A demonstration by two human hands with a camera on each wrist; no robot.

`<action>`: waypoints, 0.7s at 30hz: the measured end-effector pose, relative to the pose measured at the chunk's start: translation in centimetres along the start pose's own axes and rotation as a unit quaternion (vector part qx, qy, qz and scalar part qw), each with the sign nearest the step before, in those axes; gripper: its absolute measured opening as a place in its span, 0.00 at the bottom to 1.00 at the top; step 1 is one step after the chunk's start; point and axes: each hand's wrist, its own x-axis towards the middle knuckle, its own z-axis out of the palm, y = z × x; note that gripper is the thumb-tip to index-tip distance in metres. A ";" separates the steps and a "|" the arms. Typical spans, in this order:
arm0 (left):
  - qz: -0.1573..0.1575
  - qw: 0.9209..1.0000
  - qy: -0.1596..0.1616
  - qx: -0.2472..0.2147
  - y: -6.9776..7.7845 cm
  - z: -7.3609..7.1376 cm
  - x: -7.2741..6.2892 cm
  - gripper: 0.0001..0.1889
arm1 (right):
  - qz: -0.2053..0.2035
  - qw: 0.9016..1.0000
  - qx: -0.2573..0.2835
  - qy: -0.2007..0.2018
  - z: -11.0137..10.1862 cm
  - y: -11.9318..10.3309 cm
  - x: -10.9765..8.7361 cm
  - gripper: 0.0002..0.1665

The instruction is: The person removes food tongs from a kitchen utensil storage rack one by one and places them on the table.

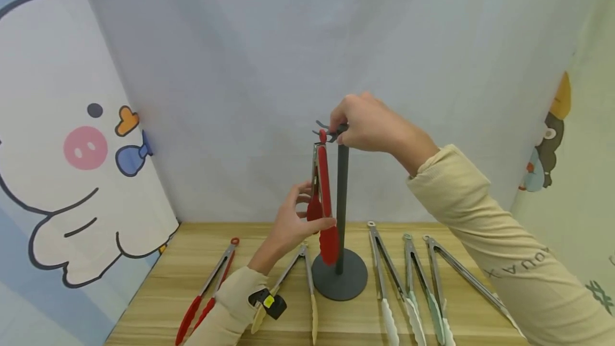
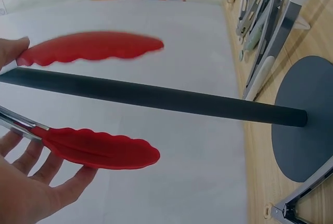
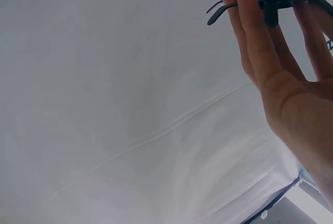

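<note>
Red-tipped tongs (image 1: 324, 180) hang upright by their red ring (image 1: 323, 134) at a hook arm on the top of a dark utensil stand (image 1: 343, 191). My left hand (image 1: 290, 223) holds these tongs low down, thumb on one arm and fingers along the other. In the left wrist view their two scalloped red heads (image 2: 104, 150) spread apart on either side of the pole (image 2: 156, 96). Up at the stand's top, my right hand (image 1: 370, 122) grips the hub with thumb and fingers. Curved hooks (image 3: 222, 12) stick out beside the fingers in the right wrist view.
On the wooden table (image 1: 158, 303), another red pair of tongs (image 1: 211, 287) and a cream-tipped pair (image 1: 309, 287) lie left of the round base (image 1: 339, 282). White-tipped tongs (image 1: 384, 276) and green-tipped tongs (image 1: 418, 271) lie to the right. A pale curtain (image 1: 240, 68) stands behind.
</note>
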 end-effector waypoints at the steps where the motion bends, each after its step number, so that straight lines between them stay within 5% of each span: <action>1: 0.003 1.000 0.007 -0.003 0.2 0.0 -0.1 0.38 | -0.001 1.000 0.001 0.001 0.0 0.0 0.0 0.08; 9: 0.042 0.999 0.032 -0.009 3.3 -0.2 -1.4 0.29 | 0.002 1.000 0.003 -0.001 0.0 0.0 -0.1 0.07; 21: 0.072 0.996 0.050 0.013 3.6 -0.9 -2.1 0.23 | 0.006 1.000 0.003 0.001 0.0 0.0 -0.3 0.07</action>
